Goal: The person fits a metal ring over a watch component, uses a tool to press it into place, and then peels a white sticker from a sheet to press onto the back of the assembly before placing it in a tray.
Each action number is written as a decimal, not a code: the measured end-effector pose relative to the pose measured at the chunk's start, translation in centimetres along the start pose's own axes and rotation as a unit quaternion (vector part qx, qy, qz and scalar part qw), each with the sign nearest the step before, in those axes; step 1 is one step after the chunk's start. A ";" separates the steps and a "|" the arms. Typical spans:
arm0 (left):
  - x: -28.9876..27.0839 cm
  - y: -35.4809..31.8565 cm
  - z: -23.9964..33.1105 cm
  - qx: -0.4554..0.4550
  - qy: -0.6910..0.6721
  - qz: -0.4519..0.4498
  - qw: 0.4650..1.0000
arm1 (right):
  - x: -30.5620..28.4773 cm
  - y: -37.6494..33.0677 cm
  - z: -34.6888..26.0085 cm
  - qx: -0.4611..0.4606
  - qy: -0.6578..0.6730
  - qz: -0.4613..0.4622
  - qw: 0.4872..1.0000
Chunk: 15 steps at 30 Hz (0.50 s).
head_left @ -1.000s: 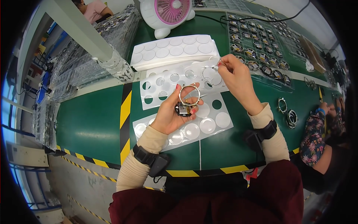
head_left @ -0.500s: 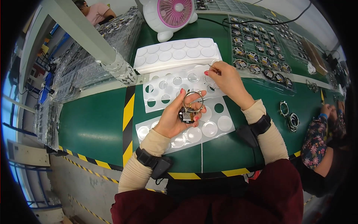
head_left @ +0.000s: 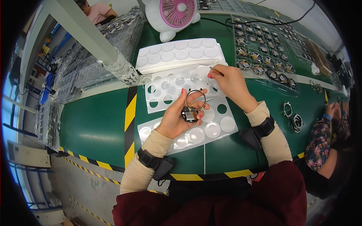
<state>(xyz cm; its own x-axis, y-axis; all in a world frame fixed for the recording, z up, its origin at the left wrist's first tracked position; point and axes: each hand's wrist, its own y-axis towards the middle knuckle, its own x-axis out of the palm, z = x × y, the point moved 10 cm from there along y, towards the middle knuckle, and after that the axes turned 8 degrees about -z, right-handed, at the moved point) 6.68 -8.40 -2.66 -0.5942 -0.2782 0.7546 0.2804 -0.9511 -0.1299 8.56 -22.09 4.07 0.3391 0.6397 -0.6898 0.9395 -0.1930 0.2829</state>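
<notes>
My left hand (head_left: 174, 121) is closed around two things. One is a thin round metal watch case ring (head_left: 196, 100), held up between thumb and fingers. Below it, against the fingers, sits a round black watch module (head_left: 189, 115) with a silver and yellowish face. Over the top right of a sheet of round clear films (head_left: 172, 90), my right hand (head_left: 233, 86) is pinched, thumb against forefinger. Whatever its fingertips hold is too small and pale to make out. Under my left hand lies a second sheet of round films (head_left: 226, 132).
A thick stack of white circle-marked sheets (head_left: 181, 56) lies behind, before a white and pink fan (head_left: 177, 15). Trays of watch modules (head_left: 260, 49) fill the back right. Loose case rings (head_left: 296, 122) lie at right, near a co-worker's sleeve (head_left: 318, 141). A post (head_left: 85, 37) rises at left.
The case ring and module in my left hand have shifted very slightly. My right hand's fingers have turned a little, still pinched near the same spot. A pale ring shape now shows by the sheet's left corner.
</notes>
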 end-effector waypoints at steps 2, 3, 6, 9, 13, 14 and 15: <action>0.0 0.1 0.0 0.002 -0.004 -0.002 1.000 | -0.4 -0.2 -0.2 -0.026 0.053 0.037 0.998; -0.1 0.0 0.1 0.006 -0.007 -0.001 1.000 | -0.6 -0.2 -0.6 -0.040 0.080 0.055 0.994; -0.7 -0.1 0.5 0.027 -0.013 0.004 1.000 | -0.5 0.0 -0.8 0.009 0.041 -0.001 0.999; -1.2 -0.3 1.3 0.060 -0.017 0.013 0.998 | 0.3 -0.2 -1.2 0.023 0.091 -0.037 0.995; -1.7 -0.5 2.1 0.100 -0.066 0.046 0.992 | 1.8 -0.9 -2.8 0.004 0.252 -0.110 0.961; -1.9 -0.6 2.1 0.103 -0.072 0.057 0.990 | 2.7 -1.2 -3.4 0.006 0.272 -0.166 0.948; -2.1 -0.7 2.1 0.107 -0.077 0.069 0.989 | 3.6 -1.5 -4.0 0.008 0.292 -0.220 0.931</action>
<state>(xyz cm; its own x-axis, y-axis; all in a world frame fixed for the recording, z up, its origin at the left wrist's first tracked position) 9.30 -6.86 -2.75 -0.4215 -0.3635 0.8308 0.5134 -0.8509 -0.1118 8.16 -16.53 3.79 -0.1580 0.9539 -0.2552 0.9836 0.1749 0.0449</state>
